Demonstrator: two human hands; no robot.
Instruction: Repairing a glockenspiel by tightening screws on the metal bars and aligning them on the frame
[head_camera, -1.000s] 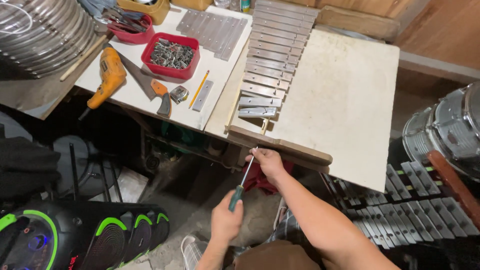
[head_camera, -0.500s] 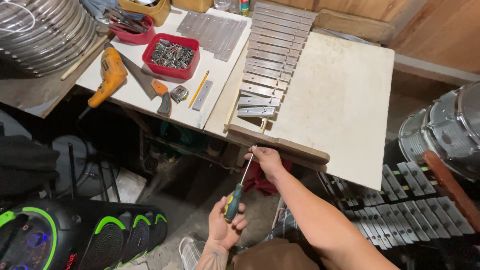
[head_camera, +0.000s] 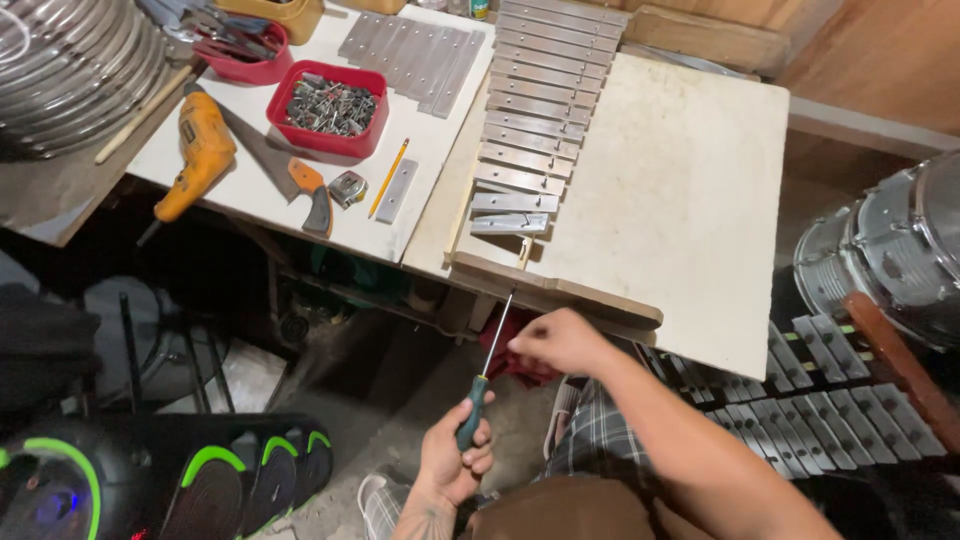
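In the lower middle of the frame, the green handle of a screwdriver (head_camera: 484, 372) is gripped by the left hand (head_camera: 452, 462); its shaft is pinched by the closed right hand (head_camera: 562, 341); its tip is pointed up at the wooden board (head_camera: 556, 290) edge, below 1 row of metal bars (head_camera: 532, 130).
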